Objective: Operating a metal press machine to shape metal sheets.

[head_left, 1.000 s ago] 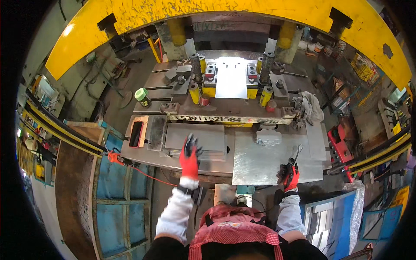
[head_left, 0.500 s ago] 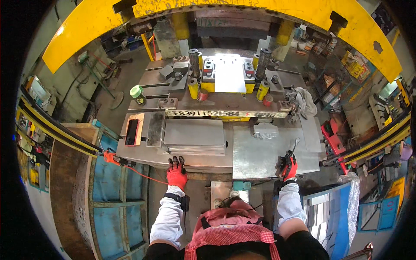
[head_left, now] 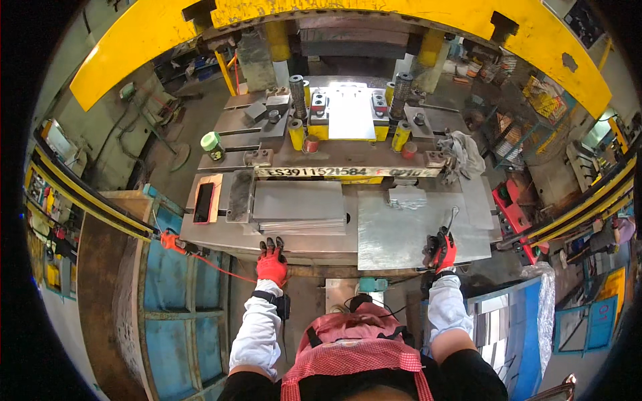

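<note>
My left hand [head_left: 271, 262], in a red glove with dark fingertips, rests at the front edge of the press table with its fingers spread. Just beyond it lies a stack of flat metal sheets [head_left: 299, 199]. In my right hand [head_left: 442, 251], gloved alike, is a thin metal hand tool [head_left: 454, 216] with a rounded tip pointing away from me; its exact kind is unclear. That hand is over the front right of a large bare metal plate [head_left: 391, 234]. Farther off, a bright flat sheet [head_left: 351, 119] lies on the die between the guide posts.
A metal block [head_left: 240, 196] borders the stack's left side, beside a phone [head_left: 204, 202]. A green-capped bottle [head_left: 212, 146] stands farther back. Grey rags [head_left: 463, 154] hang at the right. The yellow press frame [head_left: 374, 12] arches overhead. A blue-sided bin [head_left: 525, 334] stands lower right.
The whole view has shifted slightly. Both hands stay in almost the same places, the right one still around the tool. The sheets have not visibly moved.
</note>
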A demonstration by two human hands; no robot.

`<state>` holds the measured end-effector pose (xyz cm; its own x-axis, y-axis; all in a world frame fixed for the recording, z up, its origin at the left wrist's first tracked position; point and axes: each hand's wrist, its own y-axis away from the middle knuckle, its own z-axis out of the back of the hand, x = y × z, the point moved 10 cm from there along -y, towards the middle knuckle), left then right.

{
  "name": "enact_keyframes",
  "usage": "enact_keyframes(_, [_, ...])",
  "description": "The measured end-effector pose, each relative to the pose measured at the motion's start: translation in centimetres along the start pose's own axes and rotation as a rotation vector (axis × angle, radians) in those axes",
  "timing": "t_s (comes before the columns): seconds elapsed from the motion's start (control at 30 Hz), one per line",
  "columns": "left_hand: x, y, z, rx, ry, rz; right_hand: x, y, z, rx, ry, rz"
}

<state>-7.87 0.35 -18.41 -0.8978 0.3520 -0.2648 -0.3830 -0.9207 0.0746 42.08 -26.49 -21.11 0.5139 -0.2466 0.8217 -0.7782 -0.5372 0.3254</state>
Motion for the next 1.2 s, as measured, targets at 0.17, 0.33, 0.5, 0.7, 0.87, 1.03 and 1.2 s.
enact_keyframes(0.17, [-0.1, 0.2, 0.3, -0.037, -0.010, -0.016, 0.7, 0.9, -1.0, 0.009, -0.017, 0.011])
enact_keyframes(0.33, [-0.9, 0.4, 1.4, -0.082, -0.039, -0.047, 0.3, 0.8, -0.7, -0.010, 0.005, -0.034])
enact_keyframes(0.5, [-0.3, 0.0, 0.5, -0.045, -0.028, -0.025, 0.8, 1.4, -0.7, -0.026, 0.035, 0.004])
enact_keyframes(0.7, [0.1, -0.2, -0.3, 0.051, -0.013, 0.028, 1.3, 2.2, -1.6, -0.035, -0.001, -0.012])
enact_keyframes(0.87, [0.9, -0.3, -0.5, -0.017, -0.003, 0.018, 1.2, 2.0, -1.8, -0.025, -0.016, 0.013])
enact_keyframes(1.03, [-0.4, 0.0, 0.3, -0.049, -0.094, -0.068, 1.2, 2.1, -1.3, -0.068, 0.003, 0.004])
enact_keyframes(1.2, [-0.8, 0.5, 1.4, -0.104, 0.016, -0.098, 0.6, 1.3, -0.6, -0.053, 0.067, 0.018])
